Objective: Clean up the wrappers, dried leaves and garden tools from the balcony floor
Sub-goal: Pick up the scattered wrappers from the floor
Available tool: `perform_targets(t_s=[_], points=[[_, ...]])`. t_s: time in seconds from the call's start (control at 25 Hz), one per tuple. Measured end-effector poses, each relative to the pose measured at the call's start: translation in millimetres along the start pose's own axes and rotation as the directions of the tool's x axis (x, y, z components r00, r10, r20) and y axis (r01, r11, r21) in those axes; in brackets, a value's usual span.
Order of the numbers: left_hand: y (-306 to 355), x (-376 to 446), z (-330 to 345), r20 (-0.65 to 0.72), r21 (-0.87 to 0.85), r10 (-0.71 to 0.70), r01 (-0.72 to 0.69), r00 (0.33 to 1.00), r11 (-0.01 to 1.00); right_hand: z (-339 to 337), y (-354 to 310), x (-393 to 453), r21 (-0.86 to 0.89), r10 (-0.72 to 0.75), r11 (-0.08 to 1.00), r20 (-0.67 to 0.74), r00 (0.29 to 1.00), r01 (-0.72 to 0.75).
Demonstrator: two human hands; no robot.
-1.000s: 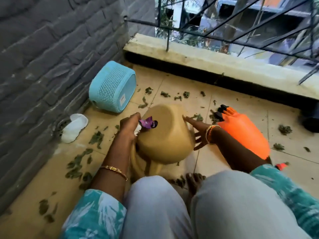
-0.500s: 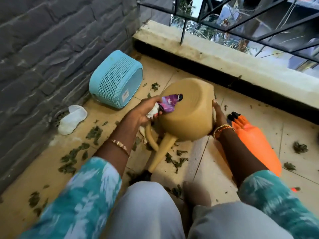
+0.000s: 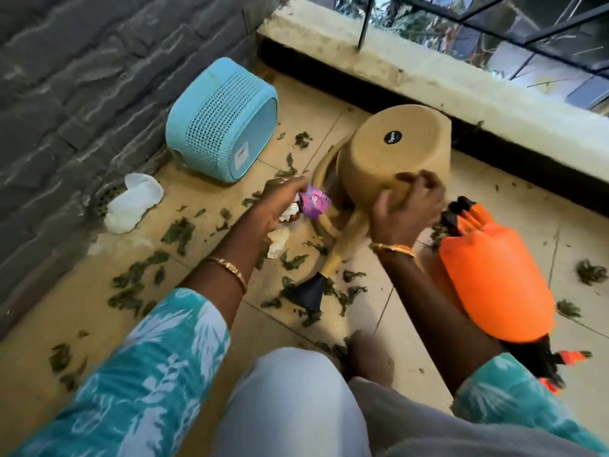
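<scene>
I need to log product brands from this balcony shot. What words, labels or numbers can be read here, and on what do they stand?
None can be read for certain.
Round black sticker on the base of the tan watering can: pale print, too small to read.
White label on the blue basket: too blurred.
Purple wrapper in the left hand: white lettering, crumpled, unreadable.

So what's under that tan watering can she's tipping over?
Under the tan watering can, the floor shows dried leaves and a white crumpled scrap near its spout. Directly beneath the body is hidden; the right hand grips its edge.
</scene>
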State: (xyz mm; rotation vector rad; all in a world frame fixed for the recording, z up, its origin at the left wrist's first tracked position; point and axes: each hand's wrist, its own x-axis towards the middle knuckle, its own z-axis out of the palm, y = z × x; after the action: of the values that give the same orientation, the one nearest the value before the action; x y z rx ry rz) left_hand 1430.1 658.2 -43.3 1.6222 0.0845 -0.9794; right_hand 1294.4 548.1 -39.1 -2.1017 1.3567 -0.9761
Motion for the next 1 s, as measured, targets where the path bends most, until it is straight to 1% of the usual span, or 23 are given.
perform_targets(t_s=[0.04,0.08,0.12,0.16,0.24,0.32,0.36,0.44,0.52,0.56,0.6,0.64,0.68,0.72,0.76,0.84,0.88,0.92,0.96,1.0], points=[[-9.6,1.8,-11.2,-0.058,-0.016,-0.009,0.008,0.998,1.000,10.1,0.9,-16.8,0.010,-0.165,0.986,0.073,0.983,0.165],[-17.7,3.9,-21.1,-0.092,-0.009,-0.026,0.025,0.995,1.000,21.0,2.3,-28.6,0.033,-0.273,0.962,0.153,0.950,0.271],[-24.7,4.5,-28.2,-0.112,0.000,-0.050,0.050,0.992,0.999,32.3,6.2,-35.2,0.076,-0.324,0.946,0.232,0.917,0.315],[-34.3,4.9,-36.0,-0.121,0.002,-0.077,0.078,0.990,0.997,41.8,8.1,-41.1,0.128,-0.339,0.941,0.311,0.888,0.314],[-48.6,4.6,-47.1,-0.129,-0.013,-0.132,0.132,0.983,0.991,56.0,10.7,-48.0,0.191,-0.324,0.945,0.464,0.824,0.264],[-61.2,0.7,-57.3,-0.152,-0.064,-0.162,0.154,0.975,0.986,70.1,12.1,-55.7,0.160,-0.285,0.958,0.610,0.739,0.238],[-68.7,0.7,-63.8,-0.171,-0.115,-0.170,0.152,0.971,0.982,79.7,11.7,-61.5,0.133,-0.274,0.959,0.674,0.686,0.252],[-85.6,4.4,-78.4,-0.221,-0.220,-0.186,0.137,0.957,0.966,98.5,11.6,-76.8,0.094,-0.274,0.941,0.776,0.568,0.325],[-103.3,10.3,-94.1,-0.249,-0.280,-0.219,0.146,0.943,0.949,115.7,11.8,-90.6,0.015,-0.267,0.876,0.848,0.457,0.482],[-109.9,11.6,-101.2,-0.254,-0.304,-0.242,0.160,0.936,0.939,123.1,12.0,-94.6,-0.017,-0.262,0.836,0.866,0.425,0.549],[-114.7,11.4,-106.0,-0.243,-0.317,-0.259,0.176,0.935,0.932,127.1,11.8,-95.7,-0.034,-0.258,0.817,0.871,0.417,0.576],[-117.7,11.3,-109.5,-0.226,-0.314,-0.267,0.190,0.937,0.930,128.6,10.3,-95.2,-0.023,-0.269,0.824,0.863,0.427,0.567],[-120.3,11.6,-112.8,-0.206,-0.312,-0.264,0.192,0.942,0.930,130.2,9.1,-93.8,0.012,-0.280,0.853,0.853,0.439,0.522],[-120.0,10.4,-114.9,-0.189,-0.317,-0.251,0.183,0.949,0.931,129.8,6.8,-91.9,0.048,-0.285,0.890,0.835,0.471,0.453],[-117.9,8.6,-116.7,-0.191,-0.325,-0.234,0.163,0.953,0.931,130.3,5.9,-89.7,0.072,-0.274,0.926,0.805,0.526,0.371],[-116.3,9.7,-122.1,-0.225,-0.252,-0.195,0.137,0.955,0.958,129.0,4.0,-81.9,0.103,-0.186,0.981,0.726,0.662,0.162],[-115.8,9.6,-124.3,-0.219,-0.197,-0.182,0.139,0.959,0.970,127.0,2.1,-78.3,0.129,-0.109,0.991,0.712,0.694,0.024],[-115.0,10.0,-125.6,-0.192,-0.164,-0.175,0.145,0.966,0.976,124.5,-0.8,-74.8,0.170,-0.027,0.975,0.730,0.683,-0.143],[-113.9,10.1,-125.7,-0.148,-0.163,-0.177,0.153,0.973,0.975,121.0,-5.7,-71.2,0.207,0.054,0.919,0.777,0.628,-0.335],[-112.5,10.3,-124.9,-0.097,-0.180,-0.174,0.155,0.980,0.971,117.0,-12.3,-68.3,0.214,0.123,0.814,0.845,0.520,-0.540]])
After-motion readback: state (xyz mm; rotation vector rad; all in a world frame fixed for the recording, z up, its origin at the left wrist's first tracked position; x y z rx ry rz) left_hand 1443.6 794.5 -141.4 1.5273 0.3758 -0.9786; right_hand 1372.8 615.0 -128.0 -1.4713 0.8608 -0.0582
